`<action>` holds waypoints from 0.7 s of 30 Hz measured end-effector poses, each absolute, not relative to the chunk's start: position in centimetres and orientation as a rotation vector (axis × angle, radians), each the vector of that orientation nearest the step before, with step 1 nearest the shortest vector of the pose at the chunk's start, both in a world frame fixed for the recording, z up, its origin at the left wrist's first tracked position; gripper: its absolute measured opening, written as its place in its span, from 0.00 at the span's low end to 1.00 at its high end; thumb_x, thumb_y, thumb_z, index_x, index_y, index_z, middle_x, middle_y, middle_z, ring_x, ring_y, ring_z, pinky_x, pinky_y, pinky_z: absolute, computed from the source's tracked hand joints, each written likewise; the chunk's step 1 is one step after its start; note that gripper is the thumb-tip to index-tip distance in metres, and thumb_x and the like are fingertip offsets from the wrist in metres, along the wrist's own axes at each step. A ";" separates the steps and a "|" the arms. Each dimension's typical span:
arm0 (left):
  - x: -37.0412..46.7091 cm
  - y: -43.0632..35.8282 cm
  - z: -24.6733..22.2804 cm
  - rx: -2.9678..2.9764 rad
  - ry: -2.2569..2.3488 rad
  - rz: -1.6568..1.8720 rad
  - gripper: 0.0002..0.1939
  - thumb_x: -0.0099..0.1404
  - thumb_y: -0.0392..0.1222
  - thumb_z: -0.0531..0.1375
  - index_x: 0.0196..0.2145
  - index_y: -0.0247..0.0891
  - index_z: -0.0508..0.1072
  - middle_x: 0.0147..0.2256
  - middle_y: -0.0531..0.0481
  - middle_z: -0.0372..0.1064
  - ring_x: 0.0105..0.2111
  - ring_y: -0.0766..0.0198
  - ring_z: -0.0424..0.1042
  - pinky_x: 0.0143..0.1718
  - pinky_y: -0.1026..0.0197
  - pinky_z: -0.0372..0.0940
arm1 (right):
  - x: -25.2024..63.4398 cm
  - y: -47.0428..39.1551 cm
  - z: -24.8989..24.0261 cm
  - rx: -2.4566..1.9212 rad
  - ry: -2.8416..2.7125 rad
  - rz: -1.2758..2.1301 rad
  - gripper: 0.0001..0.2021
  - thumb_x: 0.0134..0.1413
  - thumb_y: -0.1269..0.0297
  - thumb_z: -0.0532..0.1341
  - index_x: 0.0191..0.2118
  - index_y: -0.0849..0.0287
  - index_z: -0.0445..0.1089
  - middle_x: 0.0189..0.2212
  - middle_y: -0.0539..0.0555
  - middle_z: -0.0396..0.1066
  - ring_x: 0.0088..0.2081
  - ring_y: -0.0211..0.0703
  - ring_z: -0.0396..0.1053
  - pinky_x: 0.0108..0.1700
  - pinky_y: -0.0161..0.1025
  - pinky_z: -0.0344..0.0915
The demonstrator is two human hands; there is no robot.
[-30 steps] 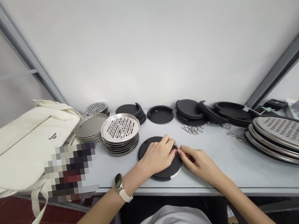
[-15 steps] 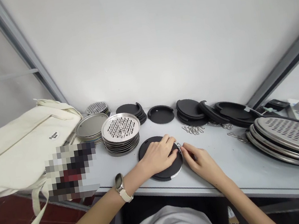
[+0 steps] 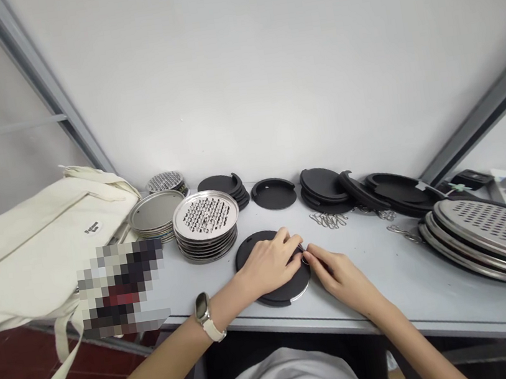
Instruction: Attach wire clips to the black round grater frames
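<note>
A round black plastic disc (image 3: 266,299) lies on the table in front of me, with a silver metal rim showing along its lower right edge. My left hand (image 3: 270,262) rests across it, fingers bent and gripping its right side. Against that same edge, my right hand (image 3: 337,272) pinches a small bent-wire metal clip (image 3: 305,260) between thumb and forefinger. The fingertips of both hands nearly meet there and partly hide the clip. Beside the disc on the left stands a stack of round metal graters (image 3: 205,217).
Black discs (image 3: 274,193) line the wall. Loose wire clips (image 3: 329,219) lie before them. At right are large oval grater plates (image 3: 499,233). Plain metal discs (image 3: 157,211) are stacked left, near a cream bag (image 3: 47,237). The table's front edge (image 3: 338,326) runs close to me.
My right thumb and forefinger have shifted slightly at the clip, which now sits differently against the disc's edge. My left hand keeps its place on the disc.
</note>
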State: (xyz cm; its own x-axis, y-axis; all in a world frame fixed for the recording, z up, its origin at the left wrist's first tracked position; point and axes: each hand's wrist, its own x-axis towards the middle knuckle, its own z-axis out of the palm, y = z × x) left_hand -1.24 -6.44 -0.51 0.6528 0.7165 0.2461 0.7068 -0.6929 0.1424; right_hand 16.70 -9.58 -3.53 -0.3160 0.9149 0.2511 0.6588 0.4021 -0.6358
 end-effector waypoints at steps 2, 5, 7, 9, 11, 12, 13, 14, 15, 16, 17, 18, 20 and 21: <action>-1.2 -6.4 -0.5 2.825 1.224 0.429 0.09 0.69 0.44 0.48 0.44 0.40 0.62 0.41 0.49 0.62 0.31 0.62 0.70 0.30 0.60 0.64 | 16.7 -9.6 -3.5 -1.344 -2.073 0.564 0.12 0.65 0.63 0.46 0.28 0.55 0.53 0.20 0.45 0.58 0.21 0.36 0.56 0.27 0.34 0.53; -1.2 -6.4 -0.5 2.825 1.229 0.412 0.08 0.69 0.44 0.48 0.42 0.40 0.62 0.41 0.49 0.62 0.31 0.62 0.70 0.30 0.61 0.64 | 16.7 -9.6 -3.5 -1.354 -2.066 0.576 0.13 0.65 0.61 0.47 0.27 0.55 0.52 0.19 0.44 0.56 0.21 0.35 0.54 0.26 0.33 0.52; -1.2 -6.4 -0.5 2.834 1.224 0.414 0.08 0.69 0.44 0.48 0.42 0.40 0.62 0.41 0.49 0.62 0.31 0.63 0.70 0.29 0.61 0.64 | 16.7 -9.6 -3.4 -1.361 -2.064 0.593 0.14 0.65 0.61 0.47 0.26 0.56 0.50 0.19 0.44 0.54 0.21 0.35 0.52 0.26 0.33 0.51; -1.2 -6.3 -0.5 2.851 1.209 0.425 0.08 0.69 0.44 0.48 0.42 0.40 0.62 0.41 0.49 0.62 0.31 0.63 0.70 0.29 0.61 0.63 | 16.7 -9.6 -3.5 -1.363 -2.062 0.607 0.15 0.65 0.60 0.48 0.26 0.56 0.50 0.19 0.43 0.52 0.21 0.34 0.51 0.26 0.33 0.50; -1.2 -6.3 -0.5 2.866 1.196 0.431 0.08 0.70 0.44 0.48 0.42 0.39 0.62 0.41 0.49 0.62 0.31 0.63 0.70 0.28 0.61 0.63 | 16.7 -9.6 -3.5 -1.358 -2.060 0.618 0.14 0.65 0.60 0.48 0.26 0.56 0.50 0.19 0.43 0.51 0.21 0.34 0.51 0.26 0.33 0.50; -1.3 -6.3 -0.6 2.872 1.191 0.430 0.08 0.70 0.44 0.48 0.41 0.39 0.63 0.41 0.49 0.62 0.30 0.63 0.70 0.28 0.61 0.63 | 16.7 -9.6 -3.6 -1.354 -2.059 0.624 0.14 0.65 0.60 0.48 0.26 0.56 0.50 0.19 0.43 0.51 0.21 0.34 0.50 0.26 0.33 0.50; -1.3 -6.3 -0.6 2.875 1.189 0.427 0.08 0.70 0.44 0.48 0.41 0.39 0.63 0.41 0.49 0.62 0.30 0.63 0.70 0.28 0.61 0.63 | 16.7 -9.5 -3.6 -1.351 -2.058 0.630 0.14 0.64 0.59 0.48 0.26 0.56 0.50 0.19 0.43 0.51 0.21 0.34 0.50 0.26 0.33 0.50; -1.3 -6.3 -0.6 2.875 1.189 0.424 0.09 0.70 0.44 0.47 0.40 0.39 0.63 0.41 0.49 0.62 0.30 0.64 0.70 0.28 0.61 0.63 | 16.7 -9.5 -3.7 -1.349 -2.056 0.635 0.15 0.64 0.59 0.48 0.26 0.56 0.50 0.19 0.43 0.50 0.21 0.34 0.50 0.26 0.33 0.50; -1.3 -6.3 -0.6 2.873 1.188 0.422 0.09 0.70 0.43 0.47 0.40 0.39 0.64 0.41 0.49 0.62 0.31 0.64 0.70 0.28 0.61 0.63 | 16.7 -9.5 -3.7 -1.349 -2.053 0.636 0.15 0.64 0.59 0.48 0.26 0.56 0.49 0.19 0.43 0.50 0.21 0.34 0.49 0.26 0.33 0.50; -1.3 -6.3 -0.6 2.870 1.184 0.422 0.09 0.70 0.43 0.47 0.40 0.39 0.64 0.41 0.49 0.62 0.31 0.64 0.70 0.29 0.61 0.63 | 16.8 -9.5 -3.7 -1.352 -2.050 0.634 0.15 0.64 0.59 0.48 0.26 0.56 0.49 0.19 0.43 0.50 0.21 0.34 0.49 0.26 0.33 0.50; -1.3 -6.3 -0.6 2.866 1.181 0.425 0.09 0.70 0.43 0.47 0.41 0.39 0.64 0.41 0.49 0.61 0.31 0.64 0.70 0.29 0.61 0.64 | 16.8 -9.5 -3.8 -1.357 -2.046 0.628 0.15 0.64 0.59 0.48 0.26 0.56 0.49 0.18 0.43 0.50 0.21 0.34 0.49 0.26 0.33 0.50; -1.3 -6.4 -0.6 2.861 1.179 0.431 0.09 0.70 0.43 0.47 0.41 0.39 0.64 0.42 0.49 0.61 0.31 0.64 0.70 0.29 0.61 0.64 | 16.8 -9.5 -3.8 -1.363 -2.042 0.621 0.15 0.64 0.59 0.48 0.26 0.56 0.49 0.18 0.43 0.50 0.21 0.34 0.49 0.26 0.33 0.49; -1.3 -6.4 -0.6 2.849 1.186 0.440 0.09 0.70 0.44 0.48 0.41 0.39 0.64 0.42 0.49 0.61 0.32 0.64 0.70 0.30 0.61 0.64 | 16.8 -9.5 -3.8 -1.371 -2.040 0.610 0.15 0.64 0.59 0.48 0.26 0.56 0.49 0.18 0.43 0.50 0.21 0.34 0.49 0.26 0.33 0.49; -1.3 -6.4 -0.6 2.842 1.198 0.440 0.09 0.70 0.44 0.48 0.41 0.39 0.63 0.42 0.49 0.61 0.31 0.64 0.70 0.30 0.61 0.64 | 16.8 -9.5 -3.8 -1.372 -2.039 0.607 0.15 0.64 0.59 0.48 0.26 0.56 0.49 0.18 0.43 0.50 0.21 0.34 0.49 0.26 0.33 0.49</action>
